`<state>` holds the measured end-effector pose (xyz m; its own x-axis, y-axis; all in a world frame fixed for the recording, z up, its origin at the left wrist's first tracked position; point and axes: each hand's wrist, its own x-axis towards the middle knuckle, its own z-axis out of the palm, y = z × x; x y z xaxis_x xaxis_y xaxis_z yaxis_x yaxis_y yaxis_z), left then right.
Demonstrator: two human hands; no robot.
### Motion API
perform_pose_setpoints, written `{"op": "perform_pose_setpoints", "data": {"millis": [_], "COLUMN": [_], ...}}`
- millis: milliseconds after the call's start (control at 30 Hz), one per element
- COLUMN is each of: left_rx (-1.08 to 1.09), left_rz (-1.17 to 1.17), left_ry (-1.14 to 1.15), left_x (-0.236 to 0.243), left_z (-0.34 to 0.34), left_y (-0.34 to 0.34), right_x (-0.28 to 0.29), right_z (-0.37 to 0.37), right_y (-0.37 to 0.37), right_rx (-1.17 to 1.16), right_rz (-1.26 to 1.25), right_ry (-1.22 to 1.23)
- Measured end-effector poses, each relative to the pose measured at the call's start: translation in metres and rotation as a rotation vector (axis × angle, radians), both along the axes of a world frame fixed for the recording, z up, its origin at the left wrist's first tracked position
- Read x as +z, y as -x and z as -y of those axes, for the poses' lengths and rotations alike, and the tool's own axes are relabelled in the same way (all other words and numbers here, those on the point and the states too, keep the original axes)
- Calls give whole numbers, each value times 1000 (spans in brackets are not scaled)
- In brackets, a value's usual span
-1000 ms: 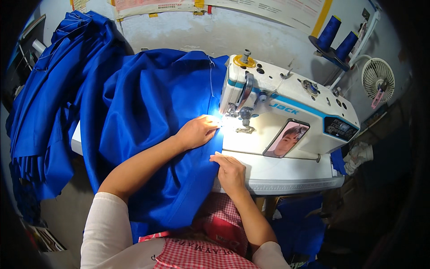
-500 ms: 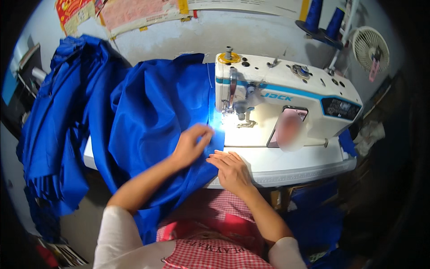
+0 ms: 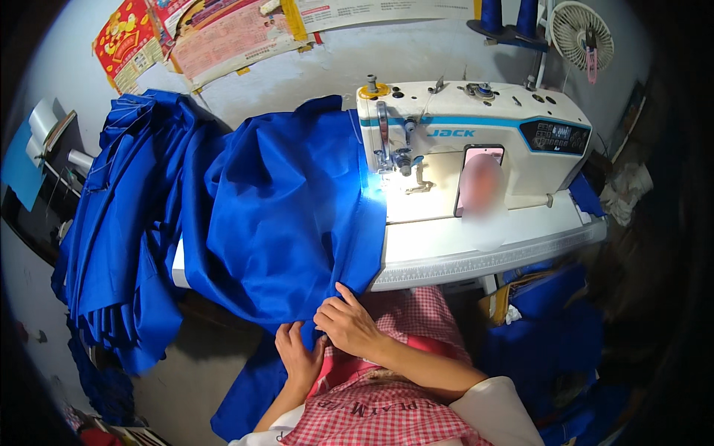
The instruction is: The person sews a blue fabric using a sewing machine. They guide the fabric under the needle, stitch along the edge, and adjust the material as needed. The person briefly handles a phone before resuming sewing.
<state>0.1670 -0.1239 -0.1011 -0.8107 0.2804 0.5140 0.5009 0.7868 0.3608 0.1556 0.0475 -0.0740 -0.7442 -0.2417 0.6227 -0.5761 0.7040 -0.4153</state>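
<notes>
A large piece of blue fabric (image 3: 275, 201) lies over the sewing table, its right edge running under the lit needle area of the white sewing machine (image 3: 446, 111). At the table's front edge, close to my apron, my left hand (image 3: 299, 357) closes on a fold of this fabric, fingers curled over it. Just to its right, my right hand (image 3: 348, 325) pinches the fabric's edge, its index finger resting along the seam. The fingertips beneath the cloth are partly hidden.
A thick heap of blue fabric (image 3: 123, 245) hangs off the table's left side. A phone (image 3: 470, 160) leans against the machine. Blue thread cones (image 3: 526, 18) and a small fan (image 3: 581, 37) stand at the back right. More blue cloth (image 3: 547, 327) lies below the table.
Both hands have come away from the needle area toward my body, down to the table's front edge. They now grip the fabric there. The view has shifted slightly.
</notes>
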Motion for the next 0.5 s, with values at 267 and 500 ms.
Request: {"op": "perform_pose_setpoints", "data": {"millis": [267,500], "left_rx": [-144,-167], "left_rz": [128,296], "left_ry": [-133,-189], "left_x": [-17,26], "left_z": [23,37], "left_y": [16,-26], "right_x": [13,2], "right_z": [2,26], "right_y": [-23,-29], "right_rx": [89,158], "right_rz": [-58,14], "right_ry": [-60,50]}}
